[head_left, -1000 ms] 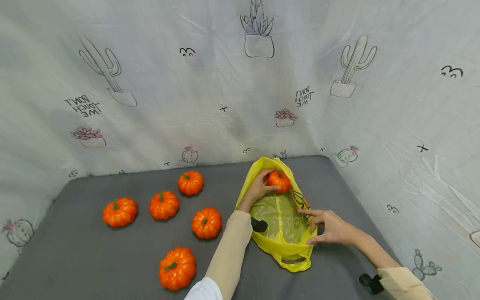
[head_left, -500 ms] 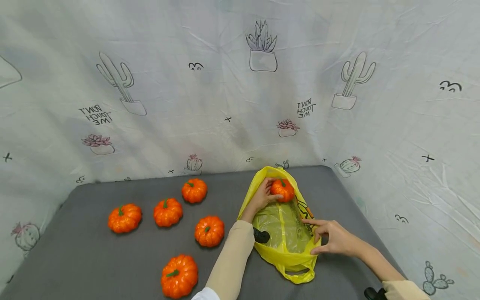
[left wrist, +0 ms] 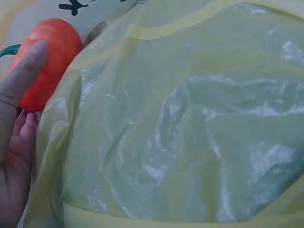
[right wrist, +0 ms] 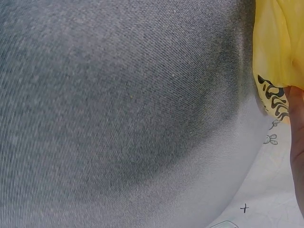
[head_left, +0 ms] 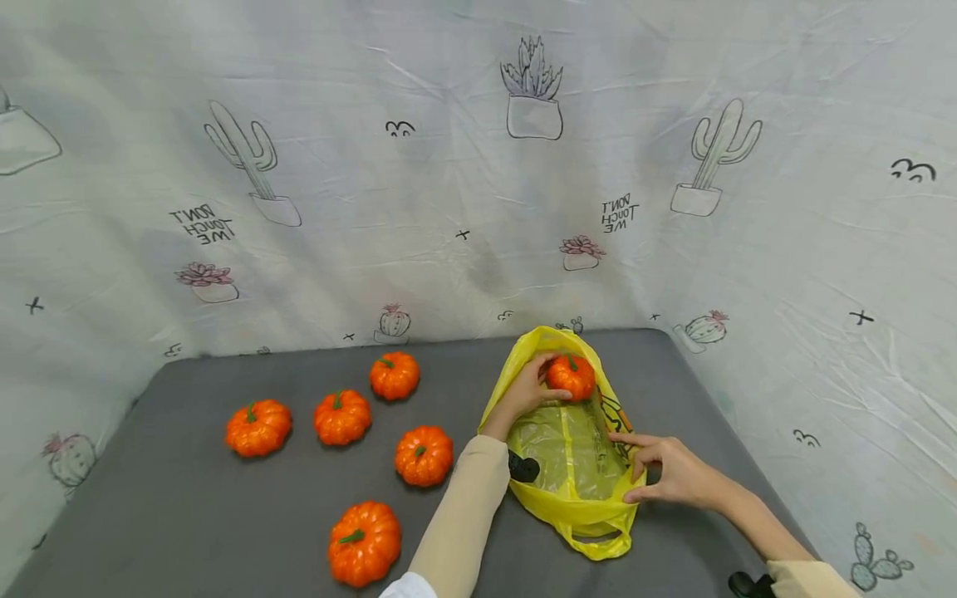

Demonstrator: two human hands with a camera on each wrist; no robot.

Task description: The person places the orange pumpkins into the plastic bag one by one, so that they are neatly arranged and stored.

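A yellow plastic bag [head_left: 576,509] lies on its side on the grey table, its mouth spread wide. Inside, toward its far end, my left hand [head_left: 526,390] holds a small orange pumpkin [head_left: 571,379] with a green stem. The left wrist view shows the thumb [left wrist: 29,64] across the pumpkin [left wrist: 59,45] and fingertips beneath it, beside the translucent bag film [left wrist: 156,123]. At the bag's near right rim, my right hand [head_left: 676,473] pinches the plastic, one finger stretched along the bag's side. Only part of that hand [right wrist: 297,137] shows in the right wrist view, against the bag [right wrist: 275,42].
Several more orange pumpkins sit left of the bag, the closest being one pumpkin [head_left: 424,456] by my left forearm and another pumpkin [head_left: 364,544] near the front. A pale cloth [head_left: 449,183] printed with cacti hangs behind and to the right of the grey table [head_left: 224,515].
The head view has shifted a little, so everything sits slightly lower and farther right in it. Both hands keep their holds, with the pumpkin staying inside the bag.
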